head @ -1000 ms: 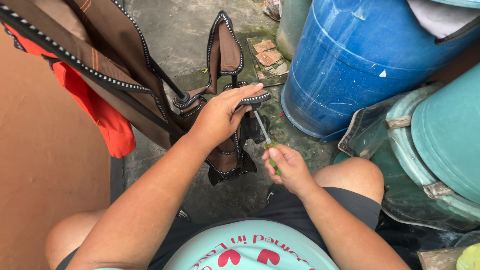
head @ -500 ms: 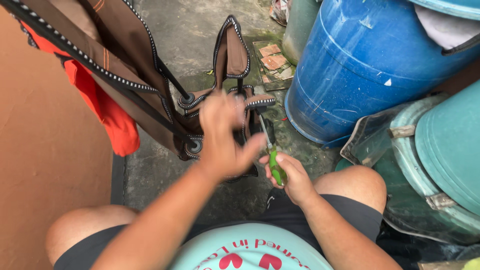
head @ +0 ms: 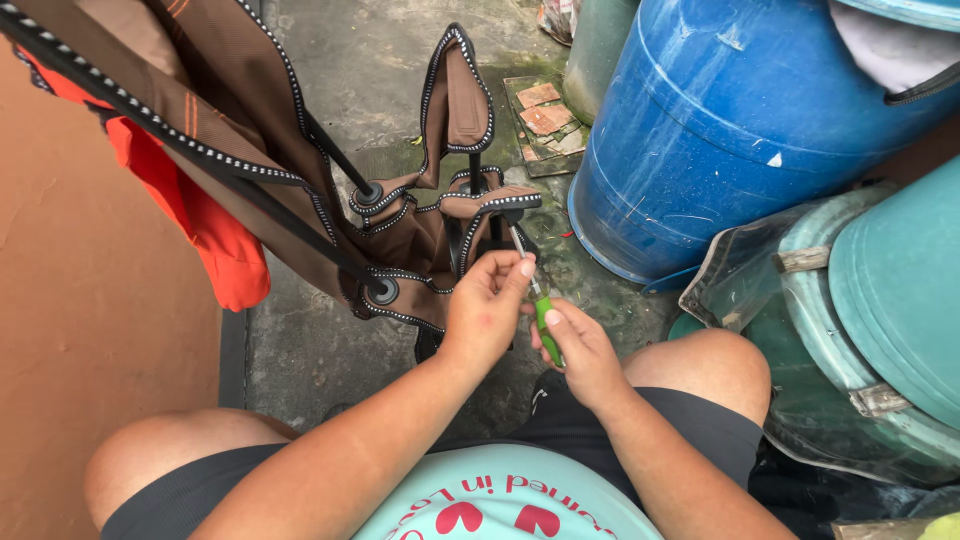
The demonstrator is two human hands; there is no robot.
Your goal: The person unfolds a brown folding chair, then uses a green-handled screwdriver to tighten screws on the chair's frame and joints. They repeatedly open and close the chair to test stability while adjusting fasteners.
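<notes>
A folded brown camping chair (head: 300, 190) with black-and-white trim leans in front of me, its black frame joints showing. My right hand (head: 585, 355) grips the green handle of a screwdriver (head: 545, 320), whose metal shaft points up toward the chair's frame near a trimmed fabric corner (head: 500, 203). My left hand (head: 485, 305) pinches the shaft just above the handle with fingertips. Both hands sit just below the chair, above my knees.
A large blue plastic barrel (head: 740, 130) stands at the right, with teal tubs (head: 890, 300) beside it. An orange cloth (head: 200, 215) hangs under the chair at left beside a terracotta wall (head: 80, 320). Broken tiles (head: 545, 120) lie on the wet concrete floor.
My left hand has left the chair's fabric corner and come down to pinch the screwdriver shaft. The right hand has kept hold of the green handle.
</notes>
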